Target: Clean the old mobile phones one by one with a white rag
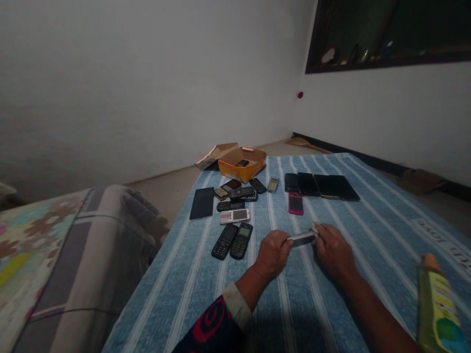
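My left hand (pixel 274 252) grips one end of a thin silver-grey mobile phone (pixel 302 239), held nearly level above the striped cloth. At its other end my right hand (pixel 333 250) pinches a small whitish cloth or tissue (pixel 315 229) against the phone. To the left of my hands lie two dark keypad phones (pixel 241 240) side by side. Behind them rest a white phone (pixel 234 215) and a loose group of older keypad phones (pixel 231 190). A pink phone (pixel 296 203) lies beyond my hands.
An orange cardboard box (pixel 245 173) with its lid open stands at the far end, a phone inside. A black tablet (pixel 202 203) lies left, several dark smartphones (pixel 327 186) back right. A bottle of yellowish liquid (pixel 437 304) is front right. A covered bed (pixel 91 255) is left.
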Demonstrator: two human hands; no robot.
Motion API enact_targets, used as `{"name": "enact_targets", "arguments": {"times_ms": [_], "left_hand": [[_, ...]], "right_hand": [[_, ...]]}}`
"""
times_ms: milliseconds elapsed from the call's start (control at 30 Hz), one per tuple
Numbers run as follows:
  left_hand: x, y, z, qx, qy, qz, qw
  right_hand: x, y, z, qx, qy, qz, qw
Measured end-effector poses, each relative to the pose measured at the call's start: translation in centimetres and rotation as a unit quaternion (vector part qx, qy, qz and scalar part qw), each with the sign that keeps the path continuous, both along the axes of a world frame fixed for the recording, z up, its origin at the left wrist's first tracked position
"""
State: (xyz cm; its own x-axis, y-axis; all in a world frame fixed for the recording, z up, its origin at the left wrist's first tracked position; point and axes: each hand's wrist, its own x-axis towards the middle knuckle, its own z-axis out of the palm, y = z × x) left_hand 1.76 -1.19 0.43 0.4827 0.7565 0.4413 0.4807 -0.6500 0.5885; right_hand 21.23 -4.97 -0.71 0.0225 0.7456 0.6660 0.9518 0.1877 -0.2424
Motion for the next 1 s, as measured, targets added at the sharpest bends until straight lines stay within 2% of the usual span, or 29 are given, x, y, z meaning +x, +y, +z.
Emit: {"name": "enact_targets", "arguments": {"times_ms": [200, 300, 500, 633, 700, 800, 1000], "left_hand": [[-0.4, 0.1, 0.3, -0.007, -0.008, -0.024, 1.000], [-0.6, 0.2, 0.4, -0.014, -0.010, -0.046, 0.999], [-0.8, 0.2, 1.0, -0.029, -0.027, -0.085, 0.996], [-0.7, 0.2, 1.0, -0.025, -0.033, -0.099, 0.994], [-0.7, 0.2, 0.7, -0.025, -0.041, -0.098, 0.994], [-0.7, 0.1, 0.4, -0.030, -0.044, -0.092, 0.994], [-0.5, -0.2, 0.2, -0.025, -0.030, -0.082, 0.996]], "right_hand": [[-1.5, -0.2, 0.0, 0.040, -0.025, 0.056, 0.997], [-1.6, -0.3, 0.5, 0.003, -0.032, 0.079, 0.996], [-0.6, -0.3, 1.4, -0.048, -0.009, 0.025, 0.998], [-2.3, -0.7, 2.3, -0.071, -0.019, 0.091, 0.993], [-3.3, -0.9, 2.7, -0.099, -0.035, 0.116, 0.988], [-4.0, -1.0, 3.5, -0.161, -0.062, 0.116, 0.978], [-4.1, -0.5, 5.1, -0.270, -0.120, 0.035, 0.955]]}}
